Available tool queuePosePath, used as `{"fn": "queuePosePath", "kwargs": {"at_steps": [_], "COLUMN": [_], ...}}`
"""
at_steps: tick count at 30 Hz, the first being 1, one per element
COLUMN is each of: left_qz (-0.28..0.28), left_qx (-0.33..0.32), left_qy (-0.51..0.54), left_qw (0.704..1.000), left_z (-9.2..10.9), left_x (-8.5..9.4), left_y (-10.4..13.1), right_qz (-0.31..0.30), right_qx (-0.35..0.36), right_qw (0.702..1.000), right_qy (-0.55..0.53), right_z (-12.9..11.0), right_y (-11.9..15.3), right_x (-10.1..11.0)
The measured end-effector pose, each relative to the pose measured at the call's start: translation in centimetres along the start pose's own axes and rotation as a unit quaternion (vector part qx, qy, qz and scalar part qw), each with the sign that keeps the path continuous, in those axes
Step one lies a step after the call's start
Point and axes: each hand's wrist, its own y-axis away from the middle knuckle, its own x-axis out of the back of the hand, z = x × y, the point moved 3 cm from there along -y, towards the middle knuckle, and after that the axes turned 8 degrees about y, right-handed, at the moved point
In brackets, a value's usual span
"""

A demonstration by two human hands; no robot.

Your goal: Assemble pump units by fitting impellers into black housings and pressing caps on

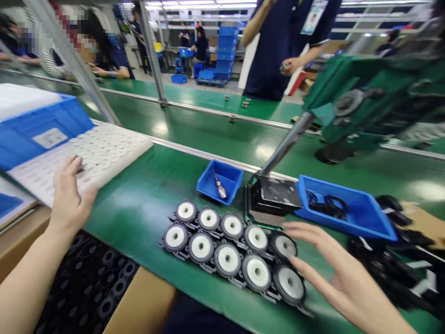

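Note:
My left hand (71, 197) is over the white foam tray (130, 150), which holds rows of white ring-shaped discs. Its thumb stands apart from the bent fingers, and no held part shows. On the green bench, black round housings (227, 260) with white discs in their centres lie in two rows. At the right end of these rows is my right hand (333, 273), fingers spread, with thumb and fingertips close beside the last two housings (290, 283). Whether they touch cannot be seen.
A small blue bin (220, 181) holds a screwdriver. Behind the rows stands a green press (351, 99) on a dark base. Black rings lie in a longer blue bin (361, 211), with black parts to its right. A person (274, 55) stands across the conveyor.

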Motion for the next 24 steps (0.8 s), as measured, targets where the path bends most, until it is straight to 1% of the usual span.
{"fn": "queuePosePath", "kwargs": {"at_steps": [1,2,3,4,5,6,8,10,13,16,21,24], "left_qz": [-0.045,-0.1,-0.162,-0.223,-0.268,-0.303,-0.343,-0.362,-0.373,-0.369,-0.335,-0.324], "left_qx": [-0.078,-0.154,-0.204,-0.238,-0.27,-0.29,-0.312,-0.319,-0.327,-0.34,-0.373,-0.353], "left_qy": [0.037,0.08,0.117,0.134,0.133,0.122,0.091,0.07,0.053,0.047,0.059,0.089], "left_qw": [0.995,0.98,0.958,0.936,0.915,0.9,0.881,0.873,0.866,0.864,0.863,0.873], "left_z": [2.9,5.7,8.4,10.9,13.1,14.9,17.4,18.6,18.9,18.8,19.4,19.2], "left_x": [-0.6,-1.3,-2.0,-2.9,-3.7,-4.5,-6.2,-7.7,-9.1,-9.5,-9.9,-10.5], "left_y": [0.7,1.4,2.2,3.0,3.7,4.3,5.2,5.5,5.8,5.9,6.7,7.1], "right_qz": [-0.015,-0.029,-0.043,-0.055,-0.064,-0.071,-0.081,-0.082,-0.071,-0.059,-0.051,-0.044], "right_qx": [-0.003,-0.004,-0.002,0.001,0.002,0.002,-0.006,-0.017,-0.021,-0.011,0.0,0.012], "right_qw": [1.0,0.999,0.999,0.998,0.997,0.997,0.996,0.995,0.997,0.998,0.998,0.998], "right_qy": [0.004,0.012,0.021,0.03,0.037,0.042,0.047,0.046,0.022,-0.011,-0.037,-0.051], "right_z": [-0.5,-1.0,-1.5,-1.9,-2.3,-2.7,-3.3,-3.7,-3.8,-3.3,-2.5,-2.5], "right_y": [0.4,0.8,1.3,1.8,2.3,2.8,3.7,4.2,4.5,4.6,5.1,5.3], "right_x": [-0.2,-0.5,-0.9,-1.2,-1.6,-1.9,-2.5,-3.0,-3.6,-3.8,-3.3,-2.7]}}
